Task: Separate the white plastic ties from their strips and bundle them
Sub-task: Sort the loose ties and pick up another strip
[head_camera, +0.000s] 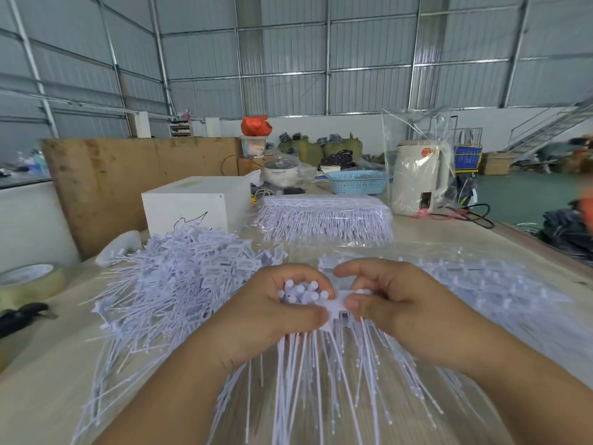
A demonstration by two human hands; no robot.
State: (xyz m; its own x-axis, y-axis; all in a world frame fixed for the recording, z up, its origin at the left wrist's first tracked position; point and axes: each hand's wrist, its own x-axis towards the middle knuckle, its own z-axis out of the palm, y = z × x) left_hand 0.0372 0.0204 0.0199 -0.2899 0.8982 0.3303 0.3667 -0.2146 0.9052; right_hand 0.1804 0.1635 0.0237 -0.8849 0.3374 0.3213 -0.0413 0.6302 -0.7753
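Observation:
My left hand (pixel 272 313) is closed around a bunch of white plastic ties (pixel 303 293); their round ends stick up from my fist and their long tails hang down toward me. My right hand (pixel 394 300) pinches a white strip (pixel 340 308) of ties right beside the left hand, thumb and fingers on its flat head. A big loose heap of separated ties (pixel 179 274) lies to the left on the table. More strips in clear plastic (pixel 481 284) lie to the right.
A wrapped pack of tie strips (pixel 324 216) sits further back, beside a white box (pixel 195 203). A tape roll (pixel 29 281) and a black tool (pixel 22 316) lie at the left edge. A blue basket (pixel 356 181) and a white kettle (pixel 420 178) stand behind.

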